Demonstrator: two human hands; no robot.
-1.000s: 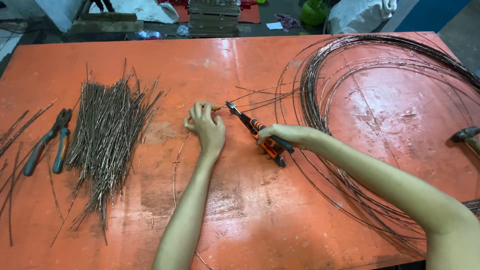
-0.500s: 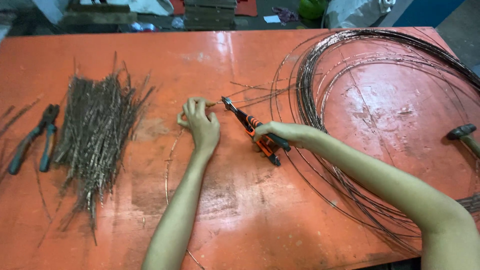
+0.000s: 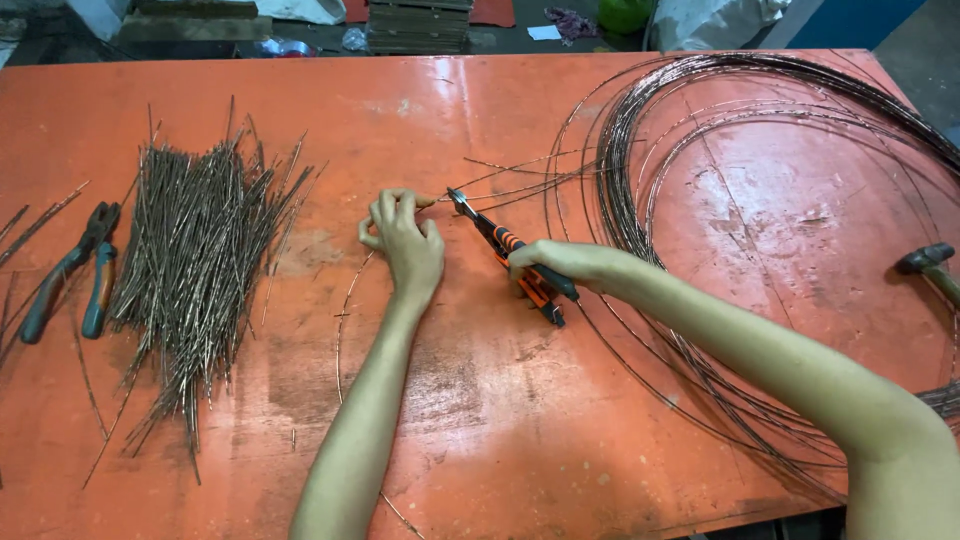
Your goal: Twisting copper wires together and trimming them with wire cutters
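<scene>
Nearest the camera, both forearms reach up over the orange table (image 3: 520, 440). A single thin wire strand (image 3: 345, 300) curves down the tabletop alongside the left forearm and runs off the bottom edge.

Left hand (image 3: 405, 240): fingers curled, tips pinching the wire end near the plier nose; palm down on the table. Right hand (image 3: 560, 265): closed around the orange-and-black handles of the cutting pliers (image 3: 505, 245), nose pointing up-left toward the left fingertips. Whether the plier nose is closed on the wire cannot be told; too small.

Left of the hands, well apart: a pile of cut wire pieces (image 3: 195, 270), lying roughly parallel. Beyond it, near the left edge, a second pair of pliers with teal handles (image 3: 70, 275), untouched, with a few loose strands around it.

Right and farther back: a large wire coil (image 3: 700, 150), many loops, spread over the right half of the table; the right forearm crosses its near loops. A hammer (image 3: 930, 262) lies at the right edge, handle cut off by the frame.

Versus half a second ago: hands, pliers and wire in the same relative pose; the view has shifted slightly.

Far edge: clutter beyond the table, indistinct.
</scene>
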